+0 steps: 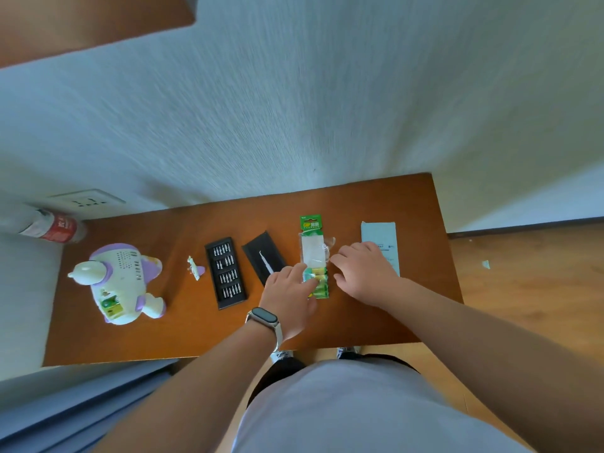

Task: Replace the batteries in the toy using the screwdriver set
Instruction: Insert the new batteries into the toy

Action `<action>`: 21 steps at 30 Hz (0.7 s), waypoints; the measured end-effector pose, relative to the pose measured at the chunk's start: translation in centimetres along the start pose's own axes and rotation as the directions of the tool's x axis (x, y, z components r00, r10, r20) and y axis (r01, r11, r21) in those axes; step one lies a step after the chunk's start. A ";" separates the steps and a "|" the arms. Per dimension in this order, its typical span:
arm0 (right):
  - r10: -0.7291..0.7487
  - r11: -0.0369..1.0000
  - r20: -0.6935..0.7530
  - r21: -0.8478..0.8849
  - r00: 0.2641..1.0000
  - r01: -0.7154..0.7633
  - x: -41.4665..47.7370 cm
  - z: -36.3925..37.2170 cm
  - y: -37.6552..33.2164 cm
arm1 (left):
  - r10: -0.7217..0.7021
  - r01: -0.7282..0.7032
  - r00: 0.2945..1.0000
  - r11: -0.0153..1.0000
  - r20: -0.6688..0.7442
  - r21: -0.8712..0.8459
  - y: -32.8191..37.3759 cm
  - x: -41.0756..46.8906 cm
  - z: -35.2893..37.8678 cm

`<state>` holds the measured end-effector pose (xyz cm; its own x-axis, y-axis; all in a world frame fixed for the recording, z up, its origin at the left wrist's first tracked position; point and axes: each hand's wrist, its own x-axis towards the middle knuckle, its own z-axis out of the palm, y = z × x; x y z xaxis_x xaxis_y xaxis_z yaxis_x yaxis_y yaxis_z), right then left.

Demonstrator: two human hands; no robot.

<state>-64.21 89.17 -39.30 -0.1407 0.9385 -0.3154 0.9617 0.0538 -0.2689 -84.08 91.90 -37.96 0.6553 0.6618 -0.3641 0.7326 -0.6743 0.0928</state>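
A white and purple toy (119,282) lies on the left of the brown table (376,322), its battery compartment open with green batteries showing. Its small cover (195,268) lies just right of it. A black tray of screwdriver bits (226,273) and a black lid (264,256) with a thin metal tool sit in the middle. A green battery pack (313,253) lies right of them. My left hand (289,295) rests on the pack's lower end, fingers over the batteries (318,282). My right hand (362,269) touches the pack's torn plastic at its right edge.
A pale box (380,238) lies at the table's right end, partly under my right hand. A red and white can (54,227) lies at the back left by a wall socket (86,201). The wall runs behind the table; wooden floor lies to the right.
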 end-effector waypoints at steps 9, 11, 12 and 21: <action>-0.047 0.997 0.055 0.056 0.997 0.044 2.2 0.5 0.6 | -0.007 0.011 0.999 0.997 0.045 -0.081 0.3 0.6 0.2; -0.052 0.997 0.061 0.057 0.997 0.049 2.5 0.6 0.7 | 0.000 0.006 0.999 0.993 0.050 -0.115 0.3 0.5 0.1; -0.058 0.997 0.063 0.063 0.996 0.054 2.6 0.6 0.7 | 0.001 0.006 0.999 0.991 0.052 -0.134 0.3 0.5 0.0; -0.064 0.935 0.094 0.353 0.994 0.026 2.8 0.6 0.4 | 0.006 0.008 0.998 0.969 0.058 -0.245 -0.3 0.0 0.1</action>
<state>-64.36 91.64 -40.86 -0.2231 0.8969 -0.3819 0.8125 -0.0454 -0.5812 -84.35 92.08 -38.06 0.6480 0.6377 -0.4165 0.7608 -0.5679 0.3142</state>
